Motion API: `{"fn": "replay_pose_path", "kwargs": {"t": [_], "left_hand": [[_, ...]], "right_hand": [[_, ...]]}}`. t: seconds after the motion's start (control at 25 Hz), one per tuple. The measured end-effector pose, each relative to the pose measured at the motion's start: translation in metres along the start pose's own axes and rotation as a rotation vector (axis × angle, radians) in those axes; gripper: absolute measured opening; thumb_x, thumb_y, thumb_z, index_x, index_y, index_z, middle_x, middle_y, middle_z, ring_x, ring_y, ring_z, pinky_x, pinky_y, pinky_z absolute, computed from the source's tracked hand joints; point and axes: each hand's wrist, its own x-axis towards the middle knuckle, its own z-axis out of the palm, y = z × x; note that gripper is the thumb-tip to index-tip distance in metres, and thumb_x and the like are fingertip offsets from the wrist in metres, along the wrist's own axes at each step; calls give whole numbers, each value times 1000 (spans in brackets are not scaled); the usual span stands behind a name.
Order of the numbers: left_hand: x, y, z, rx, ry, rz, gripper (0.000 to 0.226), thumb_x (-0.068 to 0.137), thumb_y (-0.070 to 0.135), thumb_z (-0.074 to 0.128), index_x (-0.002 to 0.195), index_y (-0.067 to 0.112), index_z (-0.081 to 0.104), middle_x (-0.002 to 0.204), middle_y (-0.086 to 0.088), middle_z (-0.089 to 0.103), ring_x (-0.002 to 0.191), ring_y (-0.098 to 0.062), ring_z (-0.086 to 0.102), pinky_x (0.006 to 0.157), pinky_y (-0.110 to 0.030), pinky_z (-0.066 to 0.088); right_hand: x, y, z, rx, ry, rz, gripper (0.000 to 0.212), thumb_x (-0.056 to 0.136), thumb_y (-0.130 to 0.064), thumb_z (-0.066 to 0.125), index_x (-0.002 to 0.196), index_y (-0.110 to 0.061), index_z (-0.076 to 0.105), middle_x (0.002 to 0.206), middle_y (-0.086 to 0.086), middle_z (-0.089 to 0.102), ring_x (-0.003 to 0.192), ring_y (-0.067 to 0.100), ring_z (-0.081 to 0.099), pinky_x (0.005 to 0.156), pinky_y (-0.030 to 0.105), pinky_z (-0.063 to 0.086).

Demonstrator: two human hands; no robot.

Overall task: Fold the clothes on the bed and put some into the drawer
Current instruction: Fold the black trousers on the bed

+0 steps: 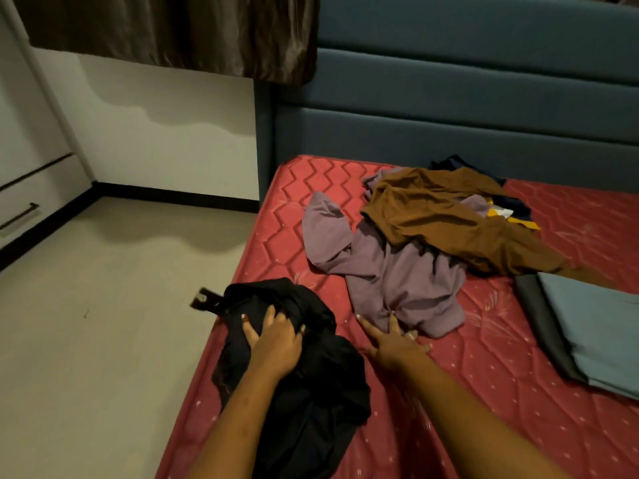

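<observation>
At the far left, note the drawer (19, 216) in the white cabinet: it is closed, and it stands well apart from the bed across open floor. Moving right, the black garment (304, 375) lies bunched over the near-left edge of the red mattress (304, 181), with a strap-like end (204, 300) projecting over the floor. Your left hand (273, 344) rests on top of this garment, fingers curled into the cloth and grasping a fold of it. Your right hand (394, 344) lies flat on the mattress just beside it, fingers straight and spread, with the tips touching the hem of the purple garment (390, 271) and nothing held. Further right, the brown garment (449, 223) is draped over the purple one, with dark blue and yellow items (511, 216) behind it and a flat grey-blue cloth (594, 333) at the right edge. The step in hand appears to be selection of the first piece (nothing in the pile is folded yet). For the next move, draw the black garment fully onto the mattress, spread it flat with both hands, then begin the fold. No brand or writing is legible; the pale patch on the strap end is too blurred to read.
</observation>
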Motion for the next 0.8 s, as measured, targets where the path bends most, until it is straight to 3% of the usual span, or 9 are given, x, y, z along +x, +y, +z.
{"fn": "replay_pose_path", "kwargs": {"t": [0.12, 0.24, 0.36, 0.44, 0.56, 0.64, 0.68, 0.76, 0.8], "left_hand": [[74, 1, 18, 103, 24, 97, 48, 103, 39, 27, 146, 18, 32, 145, 5, 39, 148, -17, 4, 110, -62, -12], [152, 10, 39, 61, 116, 193, 48, 102, 37, 29, 145, 18, 39, 138, 3, 50, 148, -22, 13, 109, -59, -17], [222, 17, 53, 78, 356, 342, 41, 90, 35, 43, 112, 13, 70, 96, 1, 69, 125, -32, 54, 108, -59, 3], [262, 33, 70, 121, 472, 408, 45, 83, 38, 39, 95, 14, 75, 80, 2, 69, 108, -32, 65, 107, -54, 7], [289, 53, 79, 117, 454, 439, 47, 82, 38, 37, 96, 16, 76, 81, 0, 69, 107, -32, 65, 107, -55, 7], [284, 61, 75, 142, 444, 443, 49, 83, 38, 37, 96, 12, 76, 80, -2, 69, 105, -35, 65, 105, -57, 13], [276, 66, 69, 142, 384, 433, 51, 85, 39, 35, 100, 9, 74, 85, -5, 70, 110, -37, 62, 106, -57, 12], [244, 77, 57, 132, 112, 337, 70, 93, 50, 20, 126, 3, 59, 119, -10, 63, 136, -35, 39, 115, -52, -1], [222, 79, 55, 111, -32, 275, 88, 90, 61, 2, 137, 2, 47, 136, -11, 52, 143, -30, 25, 116, -47, -7]], "right_hand": [[78, -9, -18, -8, 206, -61, 56, 88, -76, 20, 140, -65, 1, 162, 2, -3, 143, 47, 4, 111, 65, 1], [174, -11, -65, -25, 282, -15, 62, 89, -75, 21, 146, -55, 7, 162, 2, 3, 144, 45, 5, 113, 57, 7], [257, 34, -129, 62, 320, 76, 76, 90, -72, 19, 154, -31, 11, 161, 7, 9, 146, 36, 11, 119, 46, 11], [288, 72, -179, 146, 412, 170, 82, 92, -65, 14, 154, -13, 10, 161, 12, 4, 148, 29, 8, 120, 37, 6], [325, 132, -231, 309, 430, 316, 70, 98, -48, 40, 150, -3, 25, 154, 23, 24, 140, 35, 28, 115, 42, 23], [320, 135, -226, 300, 221, 327, 86, 80, -68, 56, 139, -7, 44, 142, 20, 42, 122, 34, 48, 106, 49, 37], [309, 124, -212, 280, 95, 246, 73, 81, -64, 59, 127, -8, 53, 128, 16, 51, 107, 31, 56, 95, 47, 47], [266, 69, -187, 289, 17, 95, 47, 93, -49, 54, 120, -10, 58, 111, 10, 59, 92, 24, 59, 78, 36, 50], [244, 35, -174, 454, 23, -1, 46, 95, -44, 52, 125, -10, 56, 116, 9, 60, 99, 22, 60, 84, 33, 48]]}}
